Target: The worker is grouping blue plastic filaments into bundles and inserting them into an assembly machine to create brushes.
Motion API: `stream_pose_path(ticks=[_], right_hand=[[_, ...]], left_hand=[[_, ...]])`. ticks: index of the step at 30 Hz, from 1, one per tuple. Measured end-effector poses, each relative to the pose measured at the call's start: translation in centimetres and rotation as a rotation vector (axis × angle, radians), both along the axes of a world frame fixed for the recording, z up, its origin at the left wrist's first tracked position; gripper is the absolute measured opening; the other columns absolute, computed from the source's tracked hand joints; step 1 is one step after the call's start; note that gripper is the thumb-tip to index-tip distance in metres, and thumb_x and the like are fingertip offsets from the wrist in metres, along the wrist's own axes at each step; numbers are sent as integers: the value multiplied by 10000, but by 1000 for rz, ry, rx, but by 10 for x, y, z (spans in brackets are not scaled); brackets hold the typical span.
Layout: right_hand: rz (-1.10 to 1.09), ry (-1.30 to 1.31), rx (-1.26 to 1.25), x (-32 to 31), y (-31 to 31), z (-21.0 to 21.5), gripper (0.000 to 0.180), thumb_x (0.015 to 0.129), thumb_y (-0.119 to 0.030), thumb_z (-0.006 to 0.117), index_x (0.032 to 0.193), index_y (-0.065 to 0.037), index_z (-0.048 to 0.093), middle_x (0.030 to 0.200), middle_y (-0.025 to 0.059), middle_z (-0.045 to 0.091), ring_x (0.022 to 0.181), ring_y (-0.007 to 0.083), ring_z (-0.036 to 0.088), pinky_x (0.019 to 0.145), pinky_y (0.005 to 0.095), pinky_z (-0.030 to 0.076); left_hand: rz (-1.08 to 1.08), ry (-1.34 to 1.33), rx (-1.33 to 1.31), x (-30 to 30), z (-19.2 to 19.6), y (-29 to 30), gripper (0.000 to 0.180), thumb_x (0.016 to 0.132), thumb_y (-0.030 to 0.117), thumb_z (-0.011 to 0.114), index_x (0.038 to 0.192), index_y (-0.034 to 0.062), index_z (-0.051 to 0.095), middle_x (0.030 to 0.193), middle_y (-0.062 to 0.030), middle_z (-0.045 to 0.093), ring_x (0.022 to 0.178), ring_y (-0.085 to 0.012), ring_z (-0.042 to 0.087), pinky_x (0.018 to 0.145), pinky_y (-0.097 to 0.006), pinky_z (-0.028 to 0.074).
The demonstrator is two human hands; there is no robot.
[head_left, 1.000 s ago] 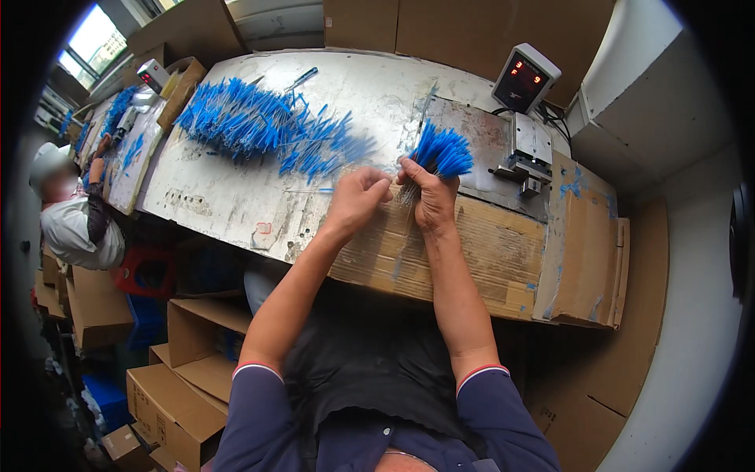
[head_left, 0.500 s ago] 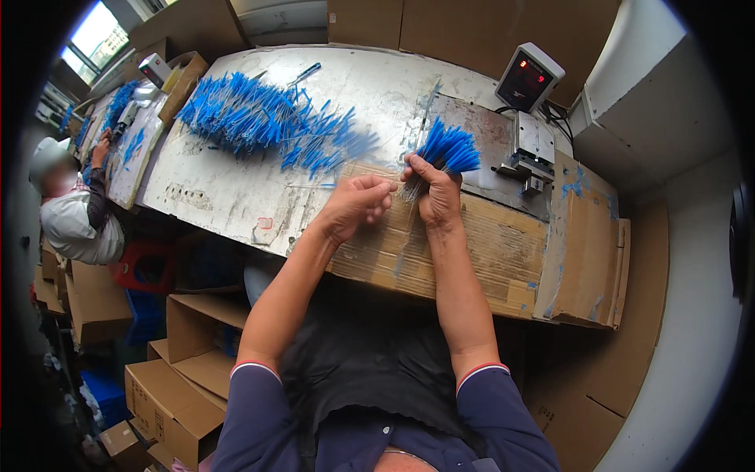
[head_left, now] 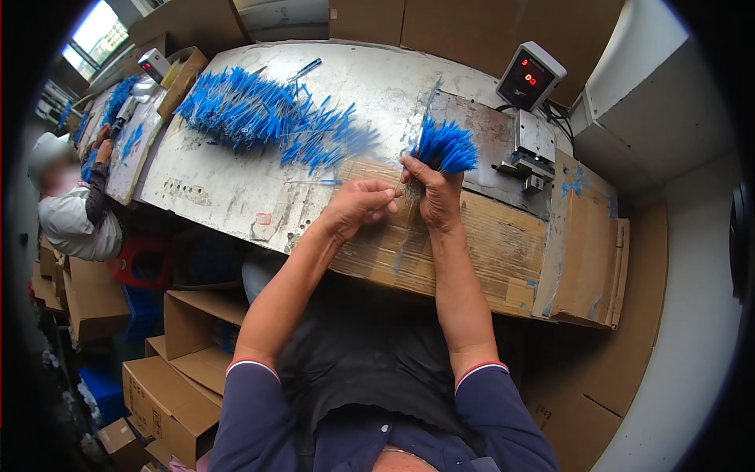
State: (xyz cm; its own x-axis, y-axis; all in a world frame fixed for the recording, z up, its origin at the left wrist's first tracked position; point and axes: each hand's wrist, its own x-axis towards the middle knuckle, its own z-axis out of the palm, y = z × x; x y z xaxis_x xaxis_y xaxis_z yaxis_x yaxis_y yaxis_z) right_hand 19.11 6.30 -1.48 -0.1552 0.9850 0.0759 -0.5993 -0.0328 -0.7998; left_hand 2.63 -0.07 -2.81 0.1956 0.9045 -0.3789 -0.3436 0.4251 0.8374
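A fanned bundle of thin sticks (head_left: 447, 148) with bright blue ends and pale, wire-like stems is gripped in my right hand (head_left: 439, 197), blue ends up and away from me. Just to its left, my left hand (head_left: 362, 208) is closed in a pinch beside the bundle's lower stems. What sits between those fingertips is too small to make out. One loose blue-ended stick (head_left: 322, 182) lies on the table left of my left hand. Farther left spreads a large heap of the same sticks (head_left: 244, 110).
Cardboard (head_left: 487, 252) covers the table's near edge under my hands. At the right stand a small metal fixture (head_left: 533, 153) and a white box with a red lit display (head_left: 531, 76). A pen-like tool (head_left: 305, 70) lies behind the heap. A person (head_left: 75, 200) works at far left; cartons (head_left: 169, 401) stand below.
My left hand has shifted slightly lower, still pinched near the stems. The bundle in my right hand has tilted a little. The lit display shows different figures.
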Motion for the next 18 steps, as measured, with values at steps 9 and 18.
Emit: stream_pose_path(ticks=[9, 18], right_hand=[[-14, -109, 82, 0, -3, -7, 271, 776, 42, 804, 1002, -45, 681, 884, 45, 689, 710, 165, 658, 653, 301, 529], [126, 53, -112, 11, 11, -22, 121, 899, -11, 725, 1011, 9, 681, 909, 108, 713, 741, 194, 679, 700, 303, 564]], left_hand=[[-56, 96, 6, -1, -5, 1, 170, 993, 191, 684, 1056, 34, 703, 834, -37, 718, 597, -55, 545, 511, -175, 394], [-36, -235, 73, -3, 5, -9, 302, 1048, 212, 605, 1248, -14, 623, 936, -105, 726, 637, -84, 592, 541, -189, 464]])
